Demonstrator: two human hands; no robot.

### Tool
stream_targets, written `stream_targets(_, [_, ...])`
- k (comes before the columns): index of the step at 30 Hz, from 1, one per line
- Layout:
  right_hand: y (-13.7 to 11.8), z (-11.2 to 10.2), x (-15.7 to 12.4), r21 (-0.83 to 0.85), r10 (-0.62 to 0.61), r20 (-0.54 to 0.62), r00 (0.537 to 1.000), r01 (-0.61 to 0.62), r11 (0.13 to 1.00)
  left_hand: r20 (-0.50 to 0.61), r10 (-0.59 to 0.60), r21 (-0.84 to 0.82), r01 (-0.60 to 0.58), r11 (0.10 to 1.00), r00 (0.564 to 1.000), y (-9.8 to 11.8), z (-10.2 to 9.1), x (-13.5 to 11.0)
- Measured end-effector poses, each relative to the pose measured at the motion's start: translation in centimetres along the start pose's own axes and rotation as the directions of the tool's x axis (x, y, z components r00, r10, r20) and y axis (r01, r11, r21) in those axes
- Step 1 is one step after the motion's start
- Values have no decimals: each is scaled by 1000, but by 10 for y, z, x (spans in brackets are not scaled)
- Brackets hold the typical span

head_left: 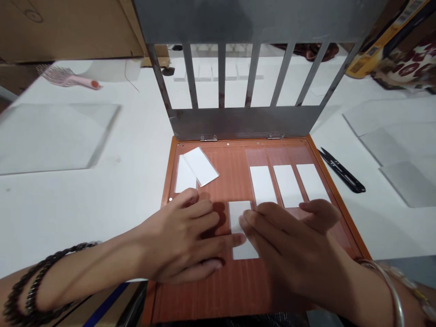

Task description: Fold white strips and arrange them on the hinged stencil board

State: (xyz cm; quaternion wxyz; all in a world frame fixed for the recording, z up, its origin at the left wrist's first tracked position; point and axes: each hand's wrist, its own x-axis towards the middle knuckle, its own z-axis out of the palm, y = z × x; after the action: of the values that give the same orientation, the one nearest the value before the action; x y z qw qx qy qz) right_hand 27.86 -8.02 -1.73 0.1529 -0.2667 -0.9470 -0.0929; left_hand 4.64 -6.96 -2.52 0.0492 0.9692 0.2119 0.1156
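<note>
A small white card (pixel 240 212), which looks to be in a clear sleeve, lies on the reddish-brown board (pixel 218 295). My left hand (pixel 185 236) reaches in from the left with its index finger stretched onto the card and the other fingers loosely bent. At the card's right edge, the fingertips of my right hand (pixel 289 245) are bunched together against it, hiding part of it. Two overlapping white cards (pixel 200 165) lie beyond my left hand. Three more, among them a middle card (pixel 289 184), stand in a row beyond my right hand.
A grey metal frame with slots (pixel 245 122) stands raised on hinges at the board's far edge. Black thread snips (pixel 342 170) lie to the right, near clear sheets (pixel 408 141). At left are another clear sheet (pixel 51 136) and a pink hairbrush (pixel 83 81). Cardboard boxes (pixel 75 27) stand behind.
</note>
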Motion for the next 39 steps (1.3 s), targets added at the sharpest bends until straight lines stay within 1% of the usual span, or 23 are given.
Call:
stream_targets(14, [0,-4,-2,6,-3,-37,999,3,1000,-3,5,2,-5,1000,1000,-1,0,1])
stream_targets(23, [-1,-1,-3,1,-11,-15,1000,11,1000,1,9,-9,-9,1000,1000,-1,1,0])
stream_targets(28, [-1,-1,-3,-21,-31,-28,999,30,999,0,7,17,-7,1000,1000,-1,0,-1])
stream_targets(39, [-1,-1,-2,-29,-25,-41,999,24,999,-24,6,58,-5,998,1000,0,-2,0])
